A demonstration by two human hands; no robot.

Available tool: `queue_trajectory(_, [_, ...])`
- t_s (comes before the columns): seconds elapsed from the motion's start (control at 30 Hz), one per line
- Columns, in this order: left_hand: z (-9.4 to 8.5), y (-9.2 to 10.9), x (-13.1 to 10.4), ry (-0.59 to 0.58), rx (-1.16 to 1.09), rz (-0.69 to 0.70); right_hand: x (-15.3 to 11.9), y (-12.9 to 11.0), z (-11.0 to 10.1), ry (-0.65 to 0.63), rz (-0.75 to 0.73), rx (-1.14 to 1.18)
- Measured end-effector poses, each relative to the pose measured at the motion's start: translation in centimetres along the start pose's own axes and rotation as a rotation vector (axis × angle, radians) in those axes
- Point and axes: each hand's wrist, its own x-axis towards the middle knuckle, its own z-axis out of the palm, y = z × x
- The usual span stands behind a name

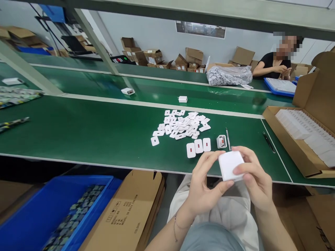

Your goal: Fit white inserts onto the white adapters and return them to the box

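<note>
- The left hand (202, 188) is closed on a white block (229, 164), thumb at its lower edge and fingertips at its upper left corner.
- The right hand (259, 177) is clamped on the same block too, its fingers and thumb gripping the right side.
- The block is held over the near edge of the green bench (104, 136), above the lap; its visible face is plain white.
- Printing on the flattened carton (125, 209) left of the lap seems to read "MODEL NO" and "PCS", with a row of small framed symbols; the remaining lines are too small to make out.
- The brown box (306, 216) at lower right bears large black characters, only partly in view and not legible with certainty.
- Just beyond the hands stand an open white casing (221, 141) with a red part inside and, beside it, a slim tool (228, 137).
- Three white plates (199, 146) with red slots lie left of the casing, near a heap of small white covers (184, 123).
- At right, an open carton (303, 169) holds rows of white pieces; dark tweezers (268, 142) lie near it.
</note>
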Motion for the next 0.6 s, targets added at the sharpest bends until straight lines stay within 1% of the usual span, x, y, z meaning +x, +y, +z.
queue_trajectory(0.03, [0.1,-0.3,-0.1,0.009,0.008,-0.024,0.0,0.4,-0.3,-0.018,0.062,0.049])
queue_trajectory(0.07, [0.2,-0.6,-0.2,0.013,0.019,-0.038,-0.2,0.8,-0.7,-0.009,0.129,0.111])
queue_trajectory(0.13, [0.4,-1.1,-0.3,-0.007,0.057,-0.025,-0.8,1.8,-1.3,0.065,0.288,0.263])
queue_trajectory(0.17, [0.5,-1.3,-0.4,-0.037,0.09,0.002,-1.2,2.3,-1.6,0.092,0.373,0.339])
queue_trajectory(0.23, [0.7,-1.7,-0.4,-0.145,0.189,0.077,-2.1,3.1,-2.2,0.089,0.517,0.455])
queue_trajectory(0.3, [1.0,-2.1,-0.2,-0.267,0.326,0.135,-3.1,3.6,-2.9,0.063,0.598,0.511])
queue_trajectory(0.37, [1.3,-2.5,0.1,-0.326,0.48,0.151,-3.6,4.1,-3.9,0.082,0.638,0.527])
queue_trajectory(0.4, [1.3,-2.6,0.3,-0.331,0.552,0.147,-3.7,4.4,-4.9,0.118,0.649,0.514])
queue_trajectory(0.43, [1.2,-2.8,0.5,-0.324,0.622,0.154,-3.6,4.7,-6.1,0.17,0.65,0.485])
queue_trajectory(0.47, [0.8,-3.0,0.7,-0.313,0.691,0.173,-3.4,4.9,-7.9,0.245,0.641,0.434])
queue_trajectory(0.5, [0.1,-3.2,0.9,-0.301,0.756,0.199,-3.0,5.1,-10.1,0.34,0.619,0.36])
queue_trajectory(0.53, [-0.9,-3.5,1.1,-0.279,0.814,0.236,-2.5,5.3,-12.7,0.439,0.585,0.259])
queue_trajectory(0.6, [-3.7,-4.4,1.4,-0.214,0.882,0.262,-1.4,5.5,-19.0,0.614,0.514,-0.005])
